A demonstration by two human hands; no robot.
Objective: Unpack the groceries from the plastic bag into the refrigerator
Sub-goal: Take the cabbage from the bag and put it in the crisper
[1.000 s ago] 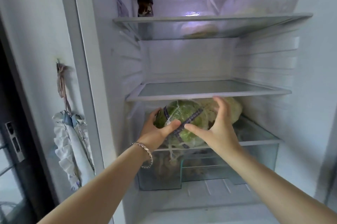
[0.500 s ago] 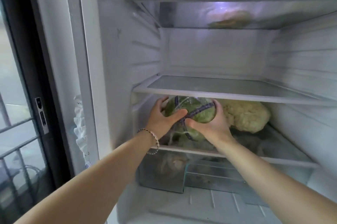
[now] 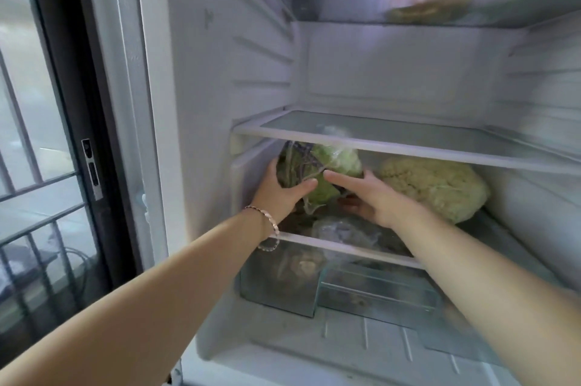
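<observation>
My left hand [image 3: 283, 193] and right hand [image 3: 375, 201] both hold the wrapped cabbage [image 3: 333, 162] inside the refrigerator [image 3: 201, 71]. The left hand's fingers curl round the cabbage's left side, its thumb lying across the front. The right hand cups the right side with its thumb pointing left. The two thumbs nearly meet.

The cabbage is green, in clear film with dark bands. It sits at the left end of the lower shelf [image 3: 345, 248], just under the glass shelf above [image 3: 393, 142]. I cannot tell whether it rests on anything. Just to its right lies a pale cauliflower [image 3: 437, 187].

Below my hands is a clear bag [image 3: 345, 230], its contents too blurred to name. A bracelet [image 3: 268, 225] hangs on my left wrist. Under the shelf stand clear drawers [image 3: 279, 282]. Far up, something wrapped [image 3: 427, 3] lies on the top shelf.
</observation>
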